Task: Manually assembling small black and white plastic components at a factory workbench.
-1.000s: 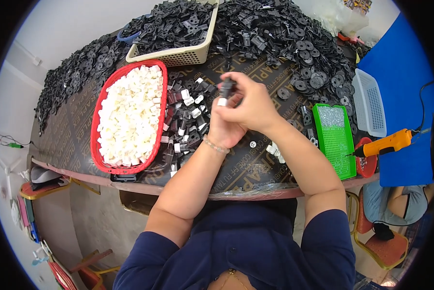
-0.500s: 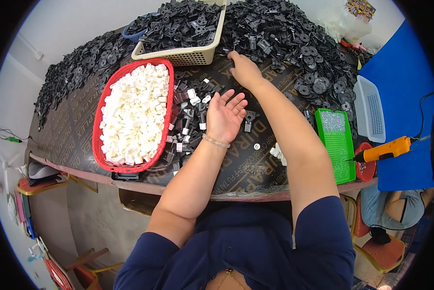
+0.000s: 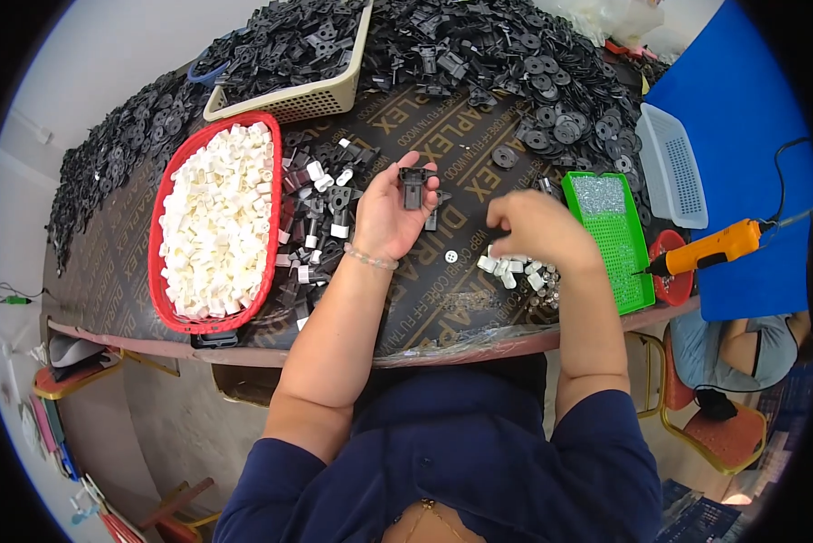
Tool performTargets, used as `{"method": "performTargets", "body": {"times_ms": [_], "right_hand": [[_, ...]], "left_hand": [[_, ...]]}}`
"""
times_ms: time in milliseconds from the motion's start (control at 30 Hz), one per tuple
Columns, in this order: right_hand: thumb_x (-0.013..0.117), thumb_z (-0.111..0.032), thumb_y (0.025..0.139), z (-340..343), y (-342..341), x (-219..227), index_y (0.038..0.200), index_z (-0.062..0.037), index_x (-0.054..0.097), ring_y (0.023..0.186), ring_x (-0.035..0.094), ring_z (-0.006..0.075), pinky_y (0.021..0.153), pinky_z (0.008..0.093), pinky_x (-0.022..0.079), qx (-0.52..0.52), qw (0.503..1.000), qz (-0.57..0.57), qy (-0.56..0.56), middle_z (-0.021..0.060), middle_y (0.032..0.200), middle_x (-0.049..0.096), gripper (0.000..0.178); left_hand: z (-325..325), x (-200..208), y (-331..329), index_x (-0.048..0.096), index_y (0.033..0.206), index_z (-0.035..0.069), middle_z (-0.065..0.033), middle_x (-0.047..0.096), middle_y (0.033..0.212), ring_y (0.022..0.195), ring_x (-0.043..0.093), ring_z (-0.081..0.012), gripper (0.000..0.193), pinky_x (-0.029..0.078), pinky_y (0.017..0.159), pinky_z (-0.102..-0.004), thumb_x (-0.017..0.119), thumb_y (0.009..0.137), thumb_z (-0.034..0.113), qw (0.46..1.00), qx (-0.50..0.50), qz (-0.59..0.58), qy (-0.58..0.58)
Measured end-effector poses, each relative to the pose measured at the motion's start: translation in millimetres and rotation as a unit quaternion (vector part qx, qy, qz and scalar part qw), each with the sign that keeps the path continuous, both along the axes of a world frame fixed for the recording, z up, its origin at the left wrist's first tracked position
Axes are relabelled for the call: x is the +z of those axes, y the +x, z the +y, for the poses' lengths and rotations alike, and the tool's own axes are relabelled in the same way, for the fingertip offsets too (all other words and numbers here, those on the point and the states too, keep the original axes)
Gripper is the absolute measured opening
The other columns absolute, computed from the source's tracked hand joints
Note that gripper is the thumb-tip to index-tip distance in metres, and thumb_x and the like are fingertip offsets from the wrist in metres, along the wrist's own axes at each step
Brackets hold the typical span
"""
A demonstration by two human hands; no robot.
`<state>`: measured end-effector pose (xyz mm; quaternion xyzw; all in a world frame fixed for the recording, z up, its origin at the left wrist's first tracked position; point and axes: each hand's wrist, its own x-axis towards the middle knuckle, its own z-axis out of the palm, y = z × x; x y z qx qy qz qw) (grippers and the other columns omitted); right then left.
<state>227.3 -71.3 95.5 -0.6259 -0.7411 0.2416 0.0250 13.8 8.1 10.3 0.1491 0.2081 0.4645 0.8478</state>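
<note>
A black plastic bracket-shaped part [image 3: 413,188] lies in my left hand [image 3: 386,222], palm up, with the fingers and thumb curled around it. My right hand [image 3: 544,233] hovers beside a small pile of white plastic pieces [image 3: 508,271], its fingers bent and a gap between thumb and forefinger. Nothing shows in that gap. Small shiny metal pieces [image 3: 542,288] lie by the white ones, partly under my right wrist. Between the hands, a white round button-like disc [image 3: 451,257] rests on the table. Another black part [image 3: 433,215] sits just behind my left fingers.
At left stands a red basket [image 3: 156,244] of white pieces, beside black parts with white ends [image 3: 311,226]. A cream basket [image 3: 320,101] and heaps of black parts [image 3: 551,100] fill the back. At right are a green tray [image 3: 619,258], a red bowl [image 3: 669,242] and an orange electric screwdriver [image 3: 718,249].
My right hand has come back from the far heap to the white pieces at right. A black part now lies in my left palm, which was empty. The view has shifted slightly.
</note>
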Motion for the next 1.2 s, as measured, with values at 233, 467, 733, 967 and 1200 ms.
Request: {"method": "performTargets", "body": {"times_ms": [233,467,733,967,1200], "right_hand": [[0.081,-0.017,0.069,-6.9,12.1,-46.8,0.1,-0.003,0.069,0.099,0.063,0.0338,0.087,0.0397,0.05,0.011,0.997,0.045,0.06,0.0135,0.101,0.065,0.037],[0.075,-0.015,0.08,12.8,13.2,-67.6,0.108,-0.0029,0.067,0.102,0.058,0.0356,0.094,0.0414,0.048,-0.102,0.942,0.021,0.318,0.0151,0.108,0.062,0.031],[0.068,-0.004,0.081,19.3,51.1,-81.8,0.124,-0.0014,0.061,0.1,0.062,0.0392,0.088,0.0461,0.052,-0.215,0.946,-0.163,0.182,0.0212,0.114,0.061,0.044],[0.06,0.008,0.082,16.0,39.0,-60.2,0.127,0.0015,0.06,0.104,0.067,0.0316,0.086,0.0379,0.056,-0.233,0.885,0.104,0.389,0.0188,0.128,0.06,0.046],[0.064,0.015,0.079,6.5,-22.4,-51.2,0.11,0.0003,0.065,0.112,0.067,0.028,0.092,0.0348,0.057,0.005,0.823,0.322,0.469,0.0189,0.139,0.055,0.034]], "left_hand": [[-2.1,-0.4,7.2,0.037,0.146,0.0,-0.0152,0.058,0.12,0.107,0.06,-0.0243,0.047,0.051,0.091,-0.0358,0.05,0.101,0.004,0.993,0.06,0.056,0.089],[-0.2,0.6,9.4,0.039,0.143,0.002,-0.0144,0.059,0.12,0.116,0.06,-0.0259,0.044,0.052,0.098,-0.0346,0.053,0.101,0.004,0.968,0.144,0.124,0.162],[-1.1,0.8,3.1,0.05,0.13,0.004,-0.0131,0.063,0.112,0.098,0.065,-0.0233,0.032,0.055,0.086,-0.0338,0.057,0.102,0.018,0.983,0.089,0.103,0.127],[-10.0,13.0,8.8,0.049,0.133,0.002,-0.016,0.061,0.119,0.108,0.065,-0.026,0.033,0.056,0.092,-0.0369,0.052,0.103,0.014,0.99,-0.012,0.06,0.128],[-21.3,14.9,14.9,0.051,0.131,0.004,-0.0125,0.061,0.122,0.111,0.064,-0.0225,0.033,0.055,0.097,-0.0389,0.057,0.1,0.01,0.987,-0.095,0.017,0.125]]}}
